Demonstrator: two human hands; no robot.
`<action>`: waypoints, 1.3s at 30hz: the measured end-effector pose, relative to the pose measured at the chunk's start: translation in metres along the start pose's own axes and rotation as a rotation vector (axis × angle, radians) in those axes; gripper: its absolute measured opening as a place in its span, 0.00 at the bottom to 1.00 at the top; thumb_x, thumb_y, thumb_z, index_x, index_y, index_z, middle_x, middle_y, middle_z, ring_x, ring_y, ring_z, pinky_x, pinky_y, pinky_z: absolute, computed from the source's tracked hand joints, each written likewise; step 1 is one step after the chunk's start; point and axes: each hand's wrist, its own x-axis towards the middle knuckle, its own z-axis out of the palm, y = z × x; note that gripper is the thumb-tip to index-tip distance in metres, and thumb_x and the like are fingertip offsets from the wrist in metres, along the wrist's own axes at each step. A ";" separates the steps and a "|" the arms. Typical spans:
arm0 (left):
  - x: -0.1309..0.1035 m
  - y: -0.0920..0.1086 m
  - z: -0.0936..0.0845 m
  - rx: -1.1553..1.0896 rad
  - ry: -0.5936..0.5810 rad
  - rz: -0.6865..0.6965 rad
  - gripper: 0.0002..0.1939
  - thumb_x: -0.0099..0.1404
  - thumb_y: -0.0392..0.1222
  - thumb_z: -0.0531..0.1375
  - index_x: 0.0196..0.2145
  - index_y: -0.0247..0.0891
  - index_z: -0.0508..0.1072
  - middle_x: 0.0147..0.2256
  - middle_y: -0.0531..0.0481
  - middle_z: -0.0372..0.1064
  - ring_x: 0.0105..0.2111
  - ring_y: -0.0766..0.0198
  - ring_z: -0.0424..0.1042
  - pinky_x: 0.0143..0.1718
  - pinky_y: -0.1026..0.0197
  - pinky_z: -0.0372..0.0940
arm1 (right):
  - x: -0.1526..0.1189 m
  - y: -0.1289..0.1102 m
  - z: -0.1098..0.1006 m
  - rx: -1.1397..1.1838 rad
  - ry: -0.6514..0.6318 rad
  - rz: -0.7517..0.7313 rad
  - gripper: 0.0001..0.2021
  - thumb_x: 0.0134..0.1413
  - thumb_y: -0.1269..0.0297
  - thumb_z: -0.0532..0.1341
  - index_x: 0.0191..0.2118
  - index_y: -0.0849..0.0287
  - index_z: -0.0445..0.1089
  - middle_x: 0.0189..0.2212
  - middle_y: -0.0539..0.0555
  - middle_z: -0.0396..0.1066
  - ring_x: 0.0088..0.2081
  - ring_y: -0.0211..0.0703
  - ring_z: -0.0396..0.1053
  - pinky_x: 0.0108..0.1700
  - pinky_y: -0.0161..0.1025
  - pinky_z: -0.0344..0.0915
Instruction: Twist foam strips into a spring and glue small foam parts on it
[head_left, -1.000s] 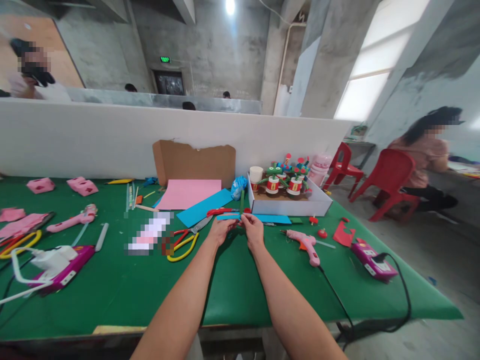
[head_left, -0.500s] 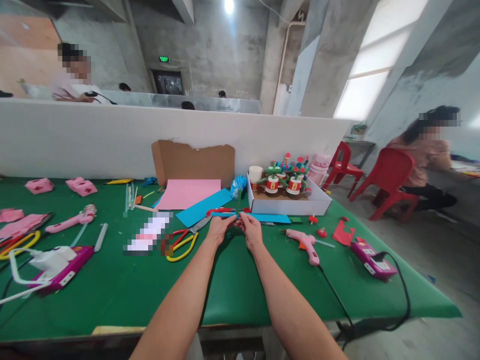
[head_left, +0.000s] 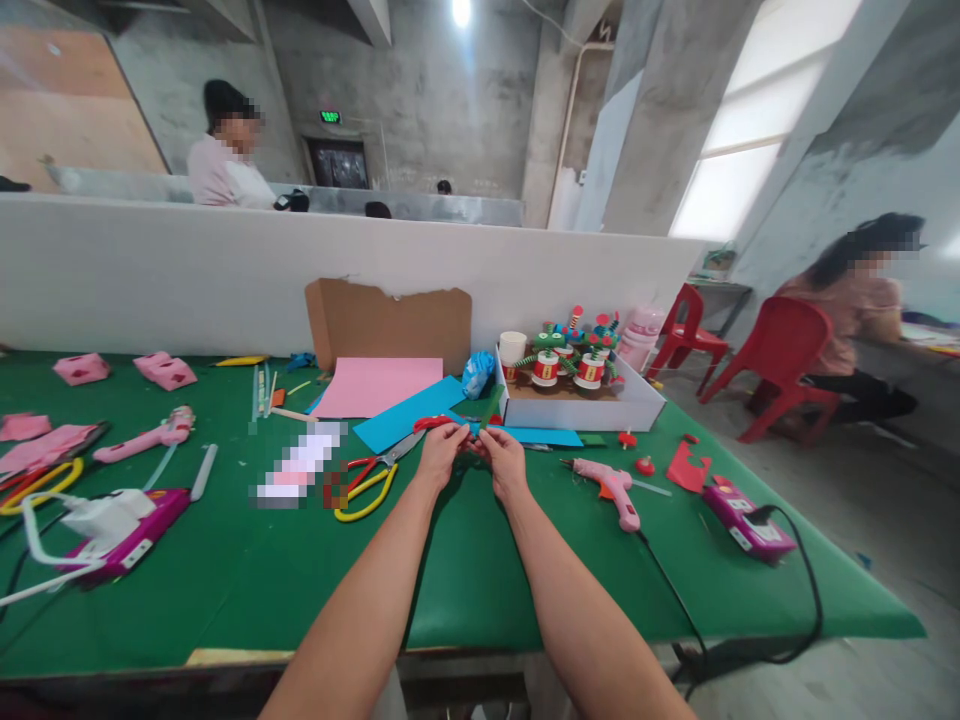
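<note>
My left hand point(head_left: 445, 455) and my right hand point(head_left: 502, 462) meet above the middle of the table, fingertips pinched close together. From between them a narrow green paper strip point(head_left: 492, 404) sticks up, leaning to the right. A bit of blue shows at the fingertips, but where the strips cross is too small to make out. Just behind the hands are red-handled scissors point(head_left: 430, 424) and a blue paper sheet point(head_left: 409, 415). Left of my left hand lie scissors with yellow and red handles point(head_left: 367, 492).
A white box point(head_left: 581, 412) holds paper-cup figures point(head_left: 546, 368) at the back. A pink glue gun point(head_left: 611, 487) with its cord lies right, near a purple power strip point(head_left: 750, 520). Pink paper point(head_left: 386, 385) leans at a cardboard piece point(head_left: 390, 320). Another glue gun point(head_left: 154, 440) lies left.
The green strip has tipped from upright to leaning right. The blue strip across my fingers shows less. A person behind the partition has moved right.
</note>
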 end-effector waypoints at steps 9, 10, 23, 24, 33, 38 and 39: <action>-0.002 0.002 0.000 0.036 -0.023 -0.008 0.20 0.37 0.50 0.72 0.25 0.34 0.74 0.23 0.50 0.72 0.23 0.68 0.67 0.25 0.65 0.60 | -0.003 -0.001 0.002 0.001 -0.039 0.044 0.17 0.27 0.63 0.74 0.23 0.59 0.66 0.18 0.48 0.72 0.22 0.38 0.71 0.28 0.36 0.70; -0.001 0.001 0.000 0.040 -0.024 -0.005 0.20 0.37 0.49 0.72 0.24 0.34 0.74 0.23 0.50 0.72 0.23 0.67 0.68 0.26 0.65 0.61 | -0.003 -0.001 0.002 -0.003 -0.045 0.048 0.17 0.27 0.62 0.74 0.23 0.59 0.66 0.18 0.48 0.72 0.22 0.38 0.71 0.28 0.36 0.70; 0.001 -0.002 -0.001 0.043 -0.008 0.002 0.21 0.35 0.49 0.72 0.24 0.33 0.73 0.22 0.51 0.71 0.21 0.67 0.68 0.26 0.64 0.63 | -0.003 0.002 0.002 0.007 -0.034 0.064 0.15 0.26 0.65 0.73 0.25 0.62 0.71 0.17 0.46 0.71 0.20 0.34 0.69 0.27 0.32 0.68; 0.001 -0.002 -0.001 0.035 -0.004 0.010 0.21 0.35 0.49 0.72 0.24 0.34 0.73 0.22 0.52 0.71 0.22 0.67 0.68 0.26 0.64 0.63 | -0.002 0.003 0.002 0.008 -0.035 0.067 0.15 0.27 0.66 0.73 0.26 0.62 0.71 0.17 0.46 0.71 0.20 0.35 0.69 0.27 0.33 0.69; 0.001 -0.002 -0.003 0.097 -0.001 0.077 0.19 0.39 0.50 0.70 0.23 0.34 0.72 0.22 0.53 0.69 0.21 0.68 0.66 0.23 0.66 0.61 | -0.004 0.004 0.002 -0.006 -0.069 0.066 0.16 0.27 0.64 0.73 0.27 0.63 0.73 0.18 0.47 0.71 0.21 0.35 0.69 0.27 0.32 0.70; 0.002 -0.003 -0.002 0.124 0.012 0.075 0.18 0.39 0.51 0.70 0.21 0.34 0.71 0.20 0.53 0.68 0.20 0.69 0.64 0.22 0.66 0.59 | -0.005 0.003 0.001 -0.001 -0.067 0.069 0.16 0.26 0.65 0.74 0.27 0.63 0.73 0.17 0.47 0.71 0.21 0.34 0.69 0.27 0.31 0.71; 0.002 -0.003 -0.002 0.123 0.013 0.071 0.18 0.39 0.51 0.70 0.21 0.34 0.71 0.20 0.53 0.68 0.20 0.69 0.64 0.22 0.66 0.59 | -0.005 0.003 0.001 0.000 -0.067 0.070 0.16 0.26 0.65 0.74 0.27 0.63 0.73 0.17 0.48 0.71 0.21 0.34 0.69 0.27 0.31 0.71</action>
